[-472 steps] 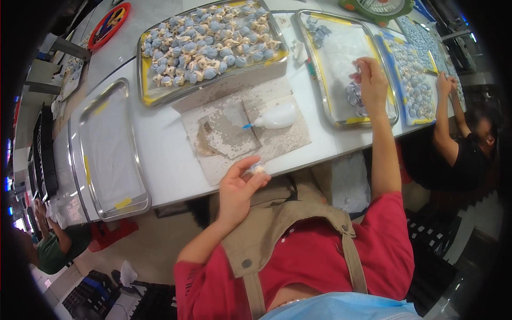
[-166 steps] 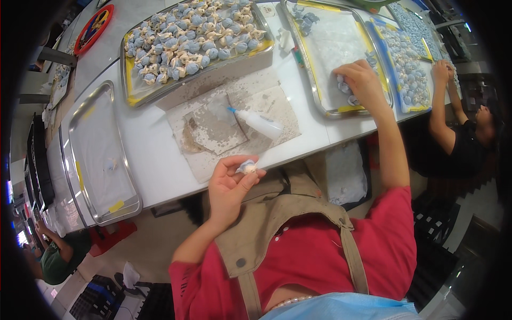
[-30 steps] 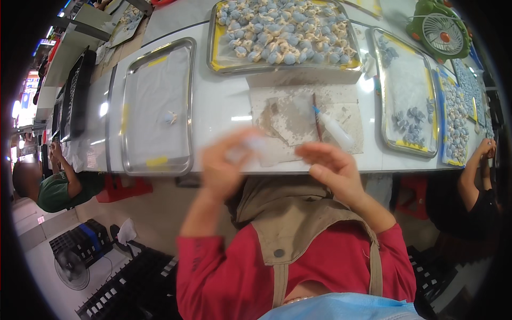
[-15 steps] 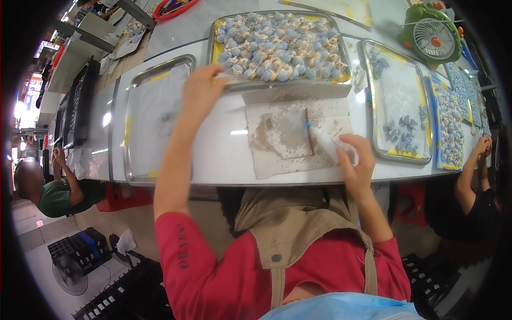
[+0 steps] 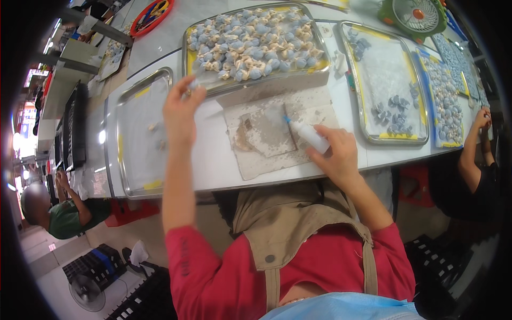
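On stained cloth (image 5: pixel 277 136), right hand (image 5: pixel 336 154) touches smooth white bottle (image 5: pixel 312 137).

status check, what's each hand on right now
Left hand raised over the left metal tray, pinching a small pale piece. Right hand on the white squeeze bottle, lying on the stained mat. Nothing in the way.

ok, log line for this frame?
left hand: small piece over left tray | right hand: on squeeze bottle, stained sheet

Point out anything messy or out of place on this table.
The paper mat under the white squeeze bottle is stained brown and lies askew, with a crumpled corner. The trays look orderly.
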The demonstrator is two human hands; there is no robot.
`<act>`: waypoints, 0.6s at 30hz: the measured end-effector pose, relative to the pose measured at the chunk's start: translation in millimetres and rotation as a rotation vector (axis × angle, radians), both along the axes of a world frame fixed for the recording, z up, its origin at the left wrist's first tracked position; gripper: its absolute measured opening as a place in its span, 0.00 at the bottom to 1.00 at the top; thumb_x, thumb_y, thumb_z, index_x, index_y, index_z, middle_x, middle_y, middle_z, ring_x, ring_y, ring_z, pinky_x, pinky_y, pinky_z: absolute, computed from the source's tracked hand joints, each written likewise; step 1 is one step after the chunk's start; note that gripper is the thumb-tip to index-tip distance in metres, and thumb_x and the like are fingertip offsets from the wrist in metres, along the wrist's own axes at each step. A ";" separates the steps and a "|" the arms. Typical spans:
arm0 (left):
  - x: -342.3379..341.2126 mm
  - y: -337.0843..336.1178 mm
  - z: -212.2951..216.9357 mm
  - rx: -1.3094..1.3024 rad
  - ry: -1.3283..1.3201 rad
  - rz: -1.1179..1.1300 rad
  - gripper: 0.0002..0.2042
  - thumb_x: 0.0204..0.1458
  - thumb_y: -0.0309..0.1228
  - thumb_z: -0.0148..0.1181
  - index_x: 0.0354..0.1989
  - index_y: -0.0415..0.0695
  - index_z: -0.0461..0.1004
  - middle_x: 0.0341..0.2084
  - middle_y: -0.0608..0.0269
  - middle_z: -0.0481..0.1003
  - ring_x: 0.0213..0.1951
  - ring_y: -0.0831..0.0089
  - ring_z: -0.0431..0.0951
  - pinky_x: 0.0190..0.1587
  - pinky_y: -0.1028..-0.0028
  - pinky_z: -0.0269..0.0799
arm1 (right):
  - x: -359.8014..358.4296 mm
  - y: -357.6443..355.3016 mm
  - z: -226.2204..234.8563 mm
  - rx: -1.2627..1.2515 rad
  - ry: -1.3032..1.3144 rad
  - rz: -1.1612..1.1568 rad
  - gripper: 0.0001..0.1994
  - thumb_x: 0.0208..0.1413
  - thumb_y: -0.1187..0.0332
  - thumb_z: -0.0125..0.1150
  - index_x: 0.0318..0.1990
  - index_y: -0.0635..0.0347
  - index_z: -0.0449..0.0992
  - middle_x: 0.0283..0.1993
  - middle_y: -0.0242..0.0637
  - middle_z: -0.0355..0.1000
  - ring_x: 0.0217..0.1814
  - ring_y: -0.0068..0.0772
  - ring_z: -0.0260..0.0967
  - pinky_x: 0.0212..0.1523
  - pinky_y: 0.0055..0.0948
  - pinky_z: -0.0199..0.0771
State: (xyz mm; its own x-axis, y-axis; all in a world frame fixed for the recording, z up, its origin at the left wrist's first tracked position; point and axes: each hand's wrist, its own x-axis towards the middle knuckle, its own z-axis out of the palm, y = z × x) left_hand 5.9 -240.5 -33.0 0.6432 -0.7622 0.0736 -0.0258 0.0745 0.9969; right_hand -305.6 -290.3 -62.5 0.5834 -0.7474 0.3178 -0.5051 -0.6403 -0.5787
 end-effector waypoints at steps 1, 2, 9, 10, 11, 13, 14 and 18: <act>-20.6 11.8 -0.5 -0.073 0.095 0.016 0.14 0.46 0.20 0.57 0.43 0.36 0.67 0.35 0.65 0.68 0.37 0.76 0.71 0.42 0.78 0.69 | -0.5 -0.4 -2.4 -0.007 0.028 -0.011 0.20 0.36 0.68 0.67 0.41 0.58 0.71 0.34 0.38 0.71 0.34 0.38 0.66 0.38 0.33 0.61; -38.4 28.0 -7.3 -0.054 0.168 -0.043 0.18 0.44 0.17 0.58 0.45 0.38 0.64 0.38 0.63 0.66 0.39 0.75 0.71 0.44 0.77 0.70 | -1.1 -1.4 -4.6 -0.022 0.002 -0.013 0.20 0.37 0.69 0.67 0.41 0.58 0.71 0.33 0.38 0.71 0.33 0.37 0.66 0.38 0.32 0.62; -145.6 94.9 -26.2 0.125 1.283 -0.535 0.18 0.53 0.24 0.53 0.53 0.43 0.62 0.42 0.57 0.72 0.39 0.75 0.73 0.39 0.81 0.71 | -13.1 9.5 4.2 0.380 -0.287 -0.056 0.15 0.46 0.71 0.63 0.41 0.63 0.69 0.34 0.39 0.71 0.32 0.26 0.69 0.32 0.24 0.68; -148.4 96.8 -29.9 0.150 1.252 -0.499 0.18 0.53 0.24 0.53 0.53 0.43 0.62 0.42 0.57 0.71 0.39 0.75 0.73 0.39 0.82 0.71 | -16.6 11.1 6.7 0.398 -0.319 -0.042 0.14 0.47 0.71 0.62 0.41 0.64 0.68 0.34 0.38 0.71 0.33 0.24 0.69 0.31 0.22 0.68; -150.3 96.1 -31.8 0.173 1.215 -0.466 0.17 0.53 0.24 0.53 0.52 0.43 0.63 0.42 0.57 0.71 0.40 0.75 0.73 0.38 0.82 0.71 | -19.8 13.6 10.9 0.433 -0.353 -0.036 0.15 0.47 0.71 0.62 0.41 0.65 0.68 0.33 0.38 0.70 0.33 0.23 0.68 0.31 0.22 0.68; -153.4 93.4 -31.9 0.198 1.162 -0.431 0.17 0.53 0.24 0.54 0.52 0.43 0.63 0.43 0.56 0.71 0.41 0.74 0.73 0.38 0.82 0.72 | -26.8 20.8 21.8 0.507 -0.420 -0.024 0.15 0.46 0.72 0.63 0.41 0.65 0.67 0.32 0.36 0.69 0.32 0.21 0.67 0.31 0.21 0.67; -151.5 90.6 -27.2 0.206 1.138 -0.433 0.18 0.52 0.24 0.54 0.52 0.43 0.63 0.44 0.54 0.70 0.41 0.74 0.73 0.37 0.82 0.72 | -28.7 24.6 25.9 0.533 -0.464 -0.030 0.16 0.45 0.72 0.64 0.41 0.66 0.67 0.32 0.35 0.69 0.32 0.21 0.66 0.31 0.20 0.67; -157.9 91.4 -26.7 0.227 0.946 -0.395 0.17 0.51 0.22 0.54 0.51 0.42 0.64 0.44 0.55 0.70 0.38 0.73 0.74 0.37 0.81 0.72 | -38.2 29.6 31.1 0.437 -0.527 0.022 0.17 0.42 0.72 0.67 0.39 0.66 0.68 0.29 0.34 0.68 0.28 0.21 0.65 0.29 0.19 0.66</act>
